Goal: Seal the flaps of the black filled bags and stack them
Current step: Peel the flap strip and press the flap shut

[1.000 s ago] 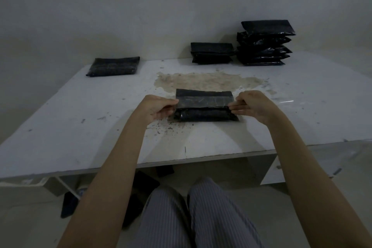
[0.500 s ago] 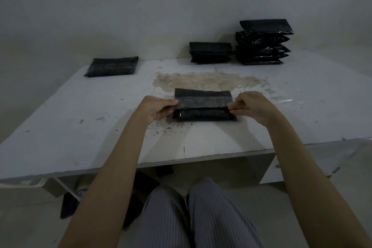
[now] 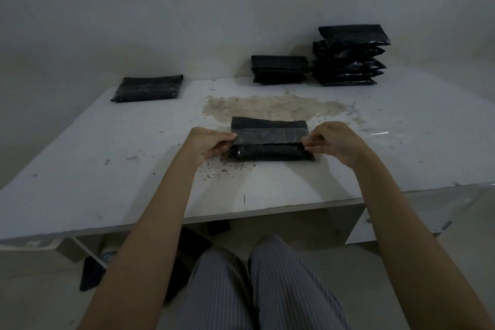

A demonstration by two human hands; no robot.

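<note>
Black bag (image 3: 270,151) at frame centre on worktop (image 3: 401,158), long axis left-right, flap (image 3: 269,135) pinched at opposite ends by left hand (image 3: 207,142) and right hand (image 3: 333,142), both equally near.

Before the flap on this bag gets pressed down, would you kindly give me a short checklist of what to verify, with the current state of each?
1. Left hand pinches the flap's left end: ok.
2. Right hand pinches the flap's right end: ok.
3. Flap folded level across the bag: ok.
4. Flap stuck down and sealed: cannot tell.
5. Table under the bag free of spilled grit: not ok, crumbs lie by its near edge.
6. Stack to receive it, the short stack or the tall stack: cannot tell; both stand at the far edge.
</note>
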